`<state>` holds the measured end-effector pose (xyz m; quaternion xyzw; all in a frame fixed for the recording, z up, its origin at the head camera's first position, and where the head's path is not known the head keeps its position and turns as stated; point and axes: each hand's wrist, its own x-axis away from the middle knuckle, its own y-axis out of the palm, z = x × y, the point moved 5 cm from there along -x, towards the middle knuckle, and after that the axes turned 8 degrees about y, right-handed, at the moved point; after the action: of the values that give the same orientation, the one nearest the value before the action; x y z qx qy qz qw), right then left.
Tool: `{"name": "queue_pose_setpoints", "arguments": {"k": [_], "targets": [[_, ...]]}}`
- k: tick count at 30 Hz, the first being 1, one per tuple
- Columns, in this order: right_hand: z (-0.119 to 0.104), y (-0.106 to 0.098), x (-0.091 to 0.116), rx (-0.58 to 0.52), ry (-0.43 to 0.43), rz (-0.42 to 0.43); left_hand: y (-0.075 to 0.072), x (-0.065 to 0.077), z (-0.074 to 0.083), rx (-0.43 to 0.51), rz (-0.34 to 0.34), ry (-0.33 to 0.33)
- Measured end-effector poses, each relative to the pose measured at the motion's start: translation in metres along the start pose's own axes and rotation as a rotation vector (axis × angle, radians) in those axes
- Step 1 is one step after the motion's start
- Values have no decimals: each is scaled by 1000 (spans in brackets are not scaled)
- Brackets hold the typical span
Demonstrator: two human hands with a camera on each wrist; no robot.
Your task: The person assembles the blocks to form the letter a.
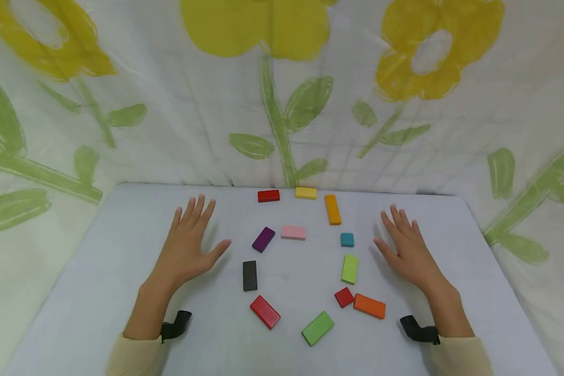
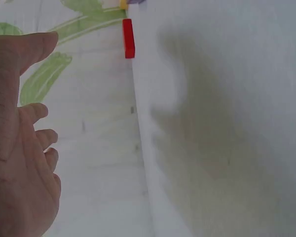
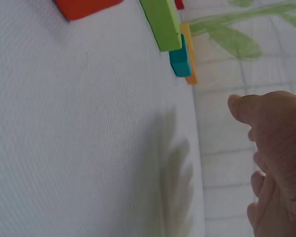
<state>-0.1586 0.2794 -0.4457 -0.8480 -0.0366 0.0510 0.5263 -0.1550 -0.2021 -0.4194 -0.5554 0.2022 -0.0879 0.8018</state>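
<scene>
twelve small blocks lie scattered on the white table (image 1: 94,303), all between the two hands and touching neither. they look light and stiff, likely painted wood or hard plastic, so they should take a firm squeeze without giving; the smooth faces may be a little slippery, and nothing about them seems fragile. the long ones, such as the purple block (image 1: 263,239), the black block (image 1: 250,275) and the lime green block (image 1: 350,269), would best be pinched across their narrow width, thumb on one long side and fingertips on the other. the teal block (image 1: 347,239) is short, so any two opposite sides should serve.

the left hand (image 1: 187,253) has its fingers straight and spread, thumb held out to the side, holding nothing. the purple block lies just beside its thumb tip, toward the middle, with the black one a bit nearer the person. the right hand (image 1: 408,253) is likewise spread and holds nothing; the teal block lies near its thumb tip, on the inner side, and the lime green one sits nearer the person. both hands appear raised above the table, their shadows falling apart from them.
</scene>
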Motion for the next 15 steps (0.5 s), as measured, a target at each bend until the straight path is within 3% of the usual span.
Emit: {"name": "queue_pose_setpoints", "arguments": {"k": [6, 15], "targets": [[-9, 6, 6, -57, 8, -53, 7, -11, 17, -2, -40, 48], [-22, 3, -2, -45, 10, -88, 3, -44, 44, 5, -85, 153]]}}
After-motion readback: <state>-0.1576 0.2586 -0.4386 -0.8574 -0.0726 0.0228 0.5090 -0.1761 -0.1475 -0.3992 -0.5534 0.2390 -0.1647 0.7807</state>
